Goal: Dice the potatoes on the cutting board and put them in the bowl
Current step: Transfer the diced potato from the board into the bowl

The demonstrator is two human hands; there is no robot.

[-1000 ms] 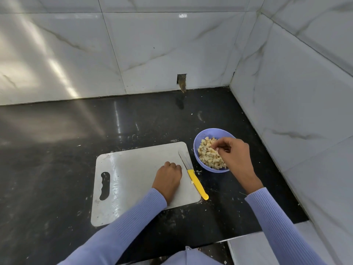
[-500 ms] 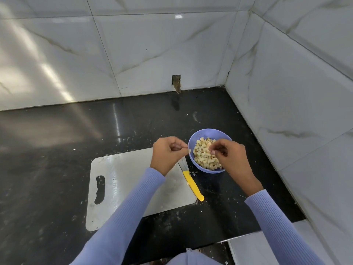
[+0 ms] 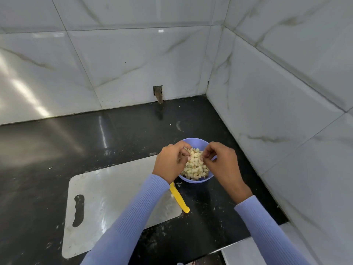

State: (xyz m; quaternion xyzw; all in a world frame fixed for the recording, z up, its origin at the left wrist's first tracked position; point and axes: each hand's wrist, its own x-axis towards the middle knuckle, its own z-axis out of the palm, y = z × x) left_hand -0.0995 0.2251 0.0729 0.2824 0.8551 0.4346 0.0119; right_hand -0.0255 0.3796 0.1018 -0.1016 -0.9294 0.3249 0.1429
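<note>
A purple bowl (image 3: 196, 180) full of diced potato (image 3: 196, 166) stands on the black counter, just right of the white cutting board (image 3: 114, 197). Both hands hover over the bowl. My left hand (image 3: 171, 162) is at its left rim, fingers curled, pinching a few pale potato bits at the fingertips. My right hand (image 3: 219, 163) is over the right rim with fingertips pinched together; nothing shows between them. A yellow-handled knife (image 3: 179, 198) lies on the board's right edge, its blade hidden under my left wrist. The board's surface carries no potato.
The black counter (image 3: 76, 146) runs left and back to white marble-tiled walls, with a corner close behind and right of the bowl. A small hole in the back wall (image 3: 158, 91) sits above the counter. The counter's front edge is near my sleeves.
My left hand left the cutting board, rose with pinched potato bits and moved right over the bowl. My right hand stayed over the bowl. The camera tilted up slightly.
</note>
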